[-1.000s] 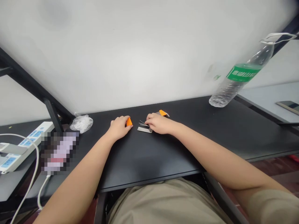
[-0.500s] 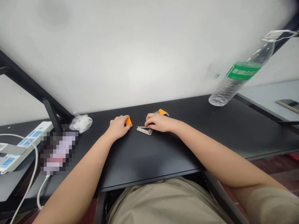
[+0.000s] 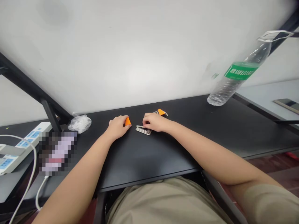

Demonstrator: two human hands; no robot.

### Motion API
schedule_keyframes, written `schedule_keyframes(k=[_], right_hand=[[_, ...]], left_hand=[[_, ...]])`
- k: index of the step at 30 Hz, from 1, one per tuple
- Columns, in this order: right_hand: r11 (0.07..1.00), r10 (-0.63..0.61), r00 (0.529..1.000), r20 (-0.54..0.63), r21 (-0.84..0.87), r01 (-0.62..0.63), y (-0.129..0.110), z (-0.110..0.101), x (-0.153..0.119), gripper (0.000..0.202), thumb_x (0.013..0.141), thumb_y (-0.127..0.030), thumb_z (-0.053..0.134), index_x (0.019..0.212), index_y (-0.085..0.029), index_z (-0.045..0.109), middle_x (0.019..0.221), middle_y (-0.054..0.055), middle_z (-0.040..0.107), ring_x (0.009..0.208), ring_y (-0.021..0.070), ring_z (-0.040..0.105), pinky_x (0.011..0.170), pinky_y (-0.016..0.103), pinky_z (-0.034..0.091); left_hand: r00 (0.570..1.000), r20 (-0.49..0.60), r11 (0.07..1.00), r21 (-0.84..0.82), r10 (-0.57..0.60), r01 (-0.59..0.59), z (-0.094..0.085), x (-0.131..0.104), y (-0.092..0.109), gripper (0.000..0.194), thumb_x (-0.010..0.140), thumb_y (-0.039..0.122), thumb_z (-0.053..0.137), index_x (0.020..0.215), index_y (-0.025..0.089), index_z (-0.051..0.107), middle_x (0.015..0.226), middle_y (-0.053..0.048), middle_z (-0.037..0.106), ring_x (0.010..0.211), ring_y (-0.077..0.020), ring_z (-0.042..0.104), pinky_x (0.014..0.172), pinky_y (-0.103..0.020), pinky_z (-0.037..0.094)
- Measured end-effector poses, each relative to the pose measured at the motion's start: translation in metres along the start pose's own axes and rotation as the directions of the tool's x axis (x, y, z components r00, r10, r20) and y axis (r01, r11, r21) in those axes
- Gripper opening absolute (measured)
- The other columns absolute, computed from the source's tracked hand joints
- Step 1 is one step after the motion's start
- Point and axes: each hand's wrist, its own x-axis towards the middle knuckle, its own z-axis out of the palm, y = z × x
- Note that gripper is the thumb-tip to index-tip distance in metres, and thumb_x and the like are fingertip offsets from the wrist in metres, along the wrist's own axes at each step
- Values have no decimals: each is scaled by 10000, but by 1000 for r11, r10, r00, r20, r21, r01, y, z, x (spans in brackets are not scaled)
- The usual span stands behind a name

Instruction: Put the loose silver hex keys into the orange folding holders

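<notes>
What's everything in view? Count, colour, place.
Loose hex keys: several, silver, mid-desk
Orange holder: one, in left hand
Filled holder: one, orange with silver keys, behind right hand
Plastic bag: one, clear-white, desk's left rear
Power strip: one, white and blue, far left
Pixelated item: one, mostly purple, left
Cable: white, far left, count unclear
Bottle: one, clear, green label, right rear
Phone-like slab: one, dark, right-hand surface
Desk: black, centre
Frame bars: several, black, both sides
Wall: white, behind
Left hand: one, gripping orange holder
Right hand: one, fingers on loose hex keys
Clothing: khaki, bottom
</notes>
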Motion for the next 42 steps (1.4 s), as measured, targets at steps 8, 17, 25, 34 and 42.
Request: schedule_keyframes(k=[8,17,25,34,42], right_hand=[[999,26,999,-22,-27,-27,-9,6,3,204,968,-319,631,850,-177,718,963,65,630,788,157,595,738,276,400],[995,-104,986,132,2,105,-19,-18,-23,248,868,-451,735,935,-212,732,1082,81,624,983,244,562,838,330,422],[996,-92,977,193,7,93,-5,-29,-23,260,888,-496,687,992,-262,733,1246,71,602,1098,275,538,890,373,399],[989,-96,983,158,-94,112,-14,-31,-29,123,870,-326,673,883,-220,733,1105,92,640,1023,267,546,886,379,393],[903,-72,989,132,-412,121,-42,-23,-31,123,834,-144,605,764,-154,706,880,129,639,858,257,562,764,373,360]], left_hand=[[1000,-11,1000,7,15,-15,0,-1,1,351,929,484,582,1223,295,627,1191,-90,676,1101,-318,597,888,-420,440],[1000,-18,1000,5,17,-16,4,0,-3,391,927,487,586,1267,295,617,1202,-94,672,1119,-324,593,909,-433,443],[1000,-23,1000,-4,13,-13,4,0,-3,368,927,495,586,1231,291,627,1186,-97,677,1117,-322,591,900,-425,437],[992,-116,961,-262,55,-84,0,-6,6,410,865,432,663,1240,269,635,896,-6,684,808,-199,627,759,-317,484],[992,-123,940,-334,28,-68,0,-7,10,435,825,363,683,1239,239,632,877,-6,688,763,-182,640,722,-298,517]])
